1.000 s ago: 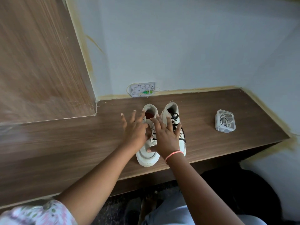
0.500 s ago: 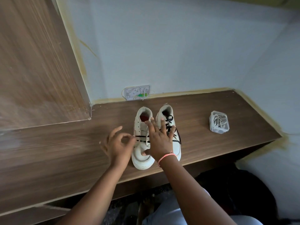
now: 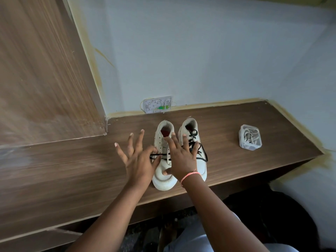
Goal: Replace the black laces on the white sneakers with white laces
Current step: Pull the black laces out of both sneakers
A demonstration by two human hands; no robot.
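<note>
Two white sneakers stand side by side on the wooden shelf (image 3: pixel 72 170), heels toward the wall. The left sneaker (image 3: pixel 164 180) has a black lace (image 3: pixel 163 154) only across its lower eyelets. The right sneaker (image 3: pixel 189 125) is fully laced in black (image 3: pixel 193 137). My left hand (image 3: pixel 138 160) is at the left sneaker's side, thumb and index finger pinching the black lace end, other fingers spread. My right hand (image 3: pixel 181 157) lies flat across both sneakers, thumb on the left toe. White laces sit in a clear plastic box (image 3: pixel 250 137) to the right.
A tall wooden panel (image 3: pixel 45 70) rises at the left. A wall plate with exposed wiring (image 3: pixel 157 104) sits behind the sneakers. The shelf ends in a corner at the right, and its front edge runs just below the sneakers' toes.
My left hand drew back left off the left sneaker, then returned to its side holding the black lace, fingers now spread. My right hand stayed pressed on the sneakers.
</note>
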